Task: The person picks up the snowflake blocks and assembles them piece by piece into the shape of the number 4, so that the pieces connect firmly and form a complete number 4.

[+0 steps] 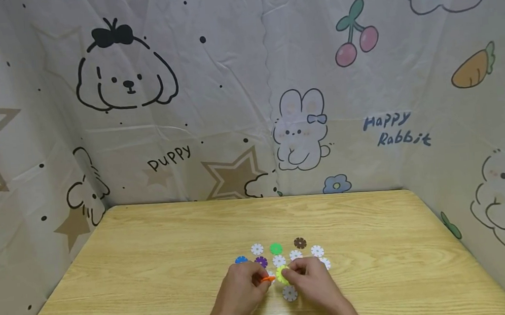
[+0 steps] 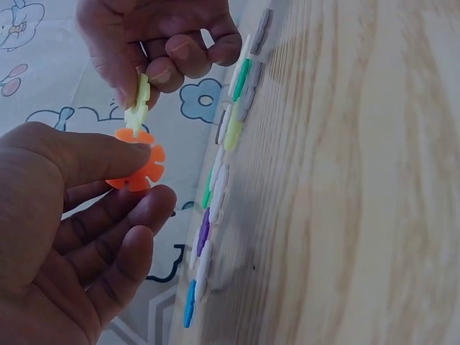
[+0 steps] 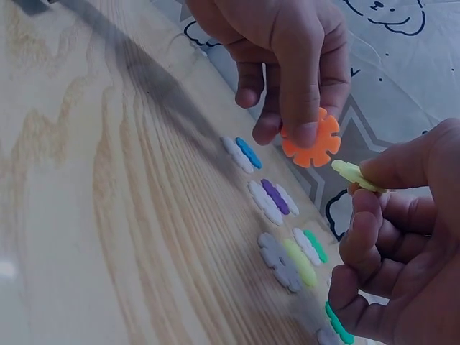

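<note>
My left hand (image 1: pixel 241 288) pinches an orange flower-shaped notched plastic disc (image 3: pixel 312 147) between thumb and fingers. Opposite it, my right hand (image 1: pixel 314 282) pinches a pale yellow disc (image 3: pixel 352 175) of the same kind. The two discs stand edge towards edge above the table, at an angle to each other. A small gap shows between them in the right wrist view; the left wrist view has their edges overlapping. Around the hands lie more discs: a blue one (image 1: pixel 241 260), a purple one (image 1: pixel 261 261), a green one (image 1: pixel 276 248) and a brown one (image 1: pixel 300 242).
Several white discs (image 1: pixel 257 249) lie among the coloured ones on the wooden table (image 1: pixel 163 263). A grey disc (image 1: pixel 290 293) sits in front, between the forearms. Behind the table hangs a printed cloth (image 1: pixel 228 80) with cartoon animals.
</note>
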The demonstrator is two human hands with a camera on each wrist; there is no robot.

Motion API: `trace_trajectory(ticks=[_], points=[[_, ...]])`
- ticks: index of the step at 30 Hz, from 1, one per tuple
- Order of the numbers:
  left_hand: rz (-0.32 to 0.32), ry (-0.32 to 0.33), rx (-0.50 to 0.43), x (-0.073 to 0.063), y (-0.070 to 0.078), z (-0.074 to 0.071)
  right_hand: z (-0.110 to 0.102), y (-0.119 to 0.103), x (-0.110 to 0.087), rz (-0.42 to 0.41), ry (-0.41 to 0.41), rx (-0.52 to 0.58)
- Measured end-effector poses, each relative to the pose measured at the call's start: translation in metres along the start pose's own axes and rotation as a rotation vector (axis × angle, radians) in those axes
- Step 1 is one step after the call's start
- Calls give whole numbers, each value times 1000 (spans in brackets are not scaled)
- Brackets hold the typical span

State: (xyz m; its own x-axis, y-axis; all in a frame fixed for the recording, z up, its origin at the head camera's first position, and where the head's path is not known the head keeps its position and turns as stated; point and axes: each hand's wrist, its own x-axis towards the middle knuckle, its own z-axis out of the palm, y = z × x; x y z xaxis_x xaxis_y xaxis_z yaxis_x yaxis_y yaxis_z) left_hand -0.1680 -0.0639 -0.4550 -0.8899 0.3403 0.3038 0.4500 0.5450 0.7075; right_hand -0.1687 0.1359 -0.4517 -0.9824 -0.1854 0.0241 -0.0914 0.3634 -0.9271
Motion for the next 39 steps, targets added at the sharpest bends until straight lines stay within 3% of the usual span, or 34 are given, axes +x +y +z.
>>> trace_trajectory(ticks=[18,29,39], points=[[64,28,-47,-1,-2,5,6,-1,-3,1,-27,33],[136,124,-13,-2,1,5,8,-1,-2,-26,-38,50],[186,171,6,-3,3,7,11,-2,-4,-61,1,35]])
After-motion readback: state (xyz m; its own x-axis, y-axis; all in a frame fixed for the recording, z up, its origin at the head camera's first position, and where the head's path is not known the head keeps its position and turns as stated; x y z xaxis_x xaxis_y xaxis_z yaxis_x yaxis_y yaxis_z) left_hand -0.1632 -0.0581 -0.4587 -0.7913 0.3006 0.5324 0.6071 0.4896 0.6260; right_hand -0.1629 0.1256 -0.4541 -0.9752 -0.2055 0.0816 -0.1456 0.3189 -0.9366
